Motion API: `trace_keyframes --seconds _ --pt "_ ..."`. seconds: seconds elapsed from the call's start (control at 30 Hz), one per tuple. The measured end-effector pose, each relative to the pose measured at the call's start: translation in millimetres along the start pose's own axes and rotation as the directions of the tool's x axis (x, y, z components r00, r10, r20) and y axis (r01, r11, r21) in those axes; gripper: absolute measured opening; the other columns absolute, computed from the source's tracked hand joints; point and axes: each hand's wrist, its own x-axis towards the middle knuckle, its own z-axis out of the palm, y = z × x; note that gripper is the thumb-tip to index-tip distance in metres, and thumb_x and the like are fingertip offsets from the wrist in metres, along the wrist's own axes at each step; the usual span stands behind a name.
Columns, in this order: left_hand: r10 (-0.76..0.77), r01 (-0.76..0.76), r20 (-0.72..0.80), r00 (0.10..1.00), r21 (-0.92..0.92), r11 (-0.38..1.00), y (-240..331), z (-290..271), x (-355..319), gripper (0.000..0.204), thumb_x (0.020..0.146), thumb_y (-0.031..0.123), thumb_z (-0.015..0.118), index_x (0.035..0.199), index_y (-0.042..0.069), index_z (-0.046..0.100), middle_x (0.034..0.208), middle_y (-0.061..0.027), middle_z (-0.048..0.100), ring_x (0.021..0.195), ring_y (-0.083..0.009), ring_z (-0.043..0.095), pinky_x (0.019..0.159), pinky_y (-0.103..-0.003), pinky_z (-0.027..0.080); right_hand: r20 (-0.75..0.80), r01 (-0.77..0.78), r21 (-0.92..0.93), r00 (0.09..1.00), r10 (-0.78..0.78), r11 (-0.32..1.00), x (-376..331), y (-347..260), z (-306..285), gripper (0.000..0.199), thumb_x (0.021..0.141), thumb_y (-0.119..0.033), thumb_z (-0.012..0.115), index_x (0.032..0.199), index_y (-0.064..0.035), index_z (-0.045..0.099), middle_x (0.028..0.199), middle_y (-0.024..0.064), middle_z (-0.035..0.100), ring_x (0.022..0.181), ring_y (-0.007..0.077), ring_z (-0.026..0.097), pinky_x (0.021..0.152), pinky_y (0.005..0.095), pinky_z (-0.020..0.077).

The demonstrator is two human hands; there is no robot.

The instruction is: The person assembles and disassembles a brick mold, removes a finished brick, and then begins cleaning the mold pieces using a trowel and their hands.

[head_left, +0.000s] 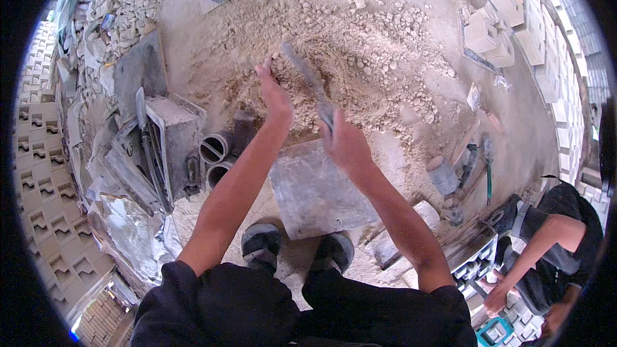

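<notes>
Two bare hands are out over the sand pile (360, 45), which spreads lumpy and pale across the floor ahead of the person's shoes. Left hand (275, 93) reaches forward, fingers (263, 69) stretched narrow and pressed down into the loose sand, gripping nothing that can be seen. Right hand (346, 144) is wrapped tight around the handle of a trowel (307, 76), whose blade angles up and away into the pile, just beside the left hand. Below both wrists lies a flat grey slab (315, 193), its near edge right at the shoes (260, 244). Off to the left, a grey box mould (173, 141) sits with two dark pipes (215, 148) lying against it, open ends facing the viewer. To the right, a hammer (447, 170) rests on the floor, near a couple of other hand tools. Further right, another person (553, 244) in dark clothes bends over pale cast blocks (495, 32), which are stacked in rows along the right edge.
</notes>
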Motion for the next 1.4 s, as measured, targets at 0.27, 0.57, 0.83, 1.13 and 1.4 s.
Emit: trace_keyframes --seconds 0.27,0.57,0.83,1.13,1.4 --pt "0.027 -0.024 -0.200 0.979 0.016 1.000 18.5 11.7 -9.1 0.060 0.100 0.046 0.024 0.144 0.006 0.026 0.148 -0.0110 0.027 0.135 -0.0239 0.027 0.113 -0.037 0.015 -0.013 0.026 -0.039 1.000 -0.027 0.999 -0.9 -16.6 6.3 0.037 0.095 -0.035 0.046 0.101 0.0014 0.042 0.065 0.0247 0.060 0.062 0.0426 0.062 0.054 0.0512 0.0486" --pt "0.005 -0.029 -0.260 0.965 -0.089 0.996 34.2 -37.5 52.4 0.067 0.098 0.050 0.024 0.147 0.005 0.017 0.153 -0.0129 0.016 0.140 -0.0236 0.016 0.113 -0.034 0.010 0.108 0.079 -0.160 0.992 -0.062 0.984 -1.5 -13.4 1.0 0.042 0.096 -0.040 0.040 0.103 0.0010 0.043 0.069 0.0250 0.061 0.063 0.0413 0.062 0.054 0.0499 0.0493" --pt "0.006 0.047 -0.103 0.995 0.503 0.863 81.2 -36.0 49.6 0.062 0.090 0.047 0.044 0.132 0.001 0.040 0.134 -0.0201 0.043 0.123 -0.0311 0.044 0.103 -0.039 0.032 0.132 0.005 -0.184 0.991 0.020 0.983 6.1 -6.9 3.3 0.041 0.095 -0.043 0.042 0.101 -0.0024 0.045 0.072 0.0240 0.063 0.067 0.0419 0.063 0.058 0.0505 0.0489" --pt "-0.331 -0.470 0.375 0.866 0.837 -0.281 107.1 -96.7 -20.9 0.033 0.080 0.028 0.059 0.092 -0.002 0.062 0.098 -0.0236 0.062 0.095 -0.0386 0.060 0.083 -0.047 0.047 0.445 -0.319 0.278 0.879 0.173 0.906 -70.0 -11.4 -56.0 0.046 0.086 -0.041 0.061 0.102 0.0028 0.056 0.075 0.0192 0.065 0.072 0.0303 0.067 0.065 0.0403 0.0503" --pt "-0.502 -0.539 0.298 0.812 0.713 -0.449 125.2 -88.7 -46.9 0.033 0.079 0.032 0.061 0.092 0.001 0.063 0.098 -0.0197 0.063 0.097 -0.0348 0.059 0.086 -0.046 0.045 0.431 -0.086 0.119 0.902 0.026 0.989 -91.9 -8.8 -76.3 0.052 0.090 -0.037 0.059 0.121 0.0041 0.051 0.081 0.0156 0.063 0.064 0.0193 0.058 0.059 0.0314 0.0474"
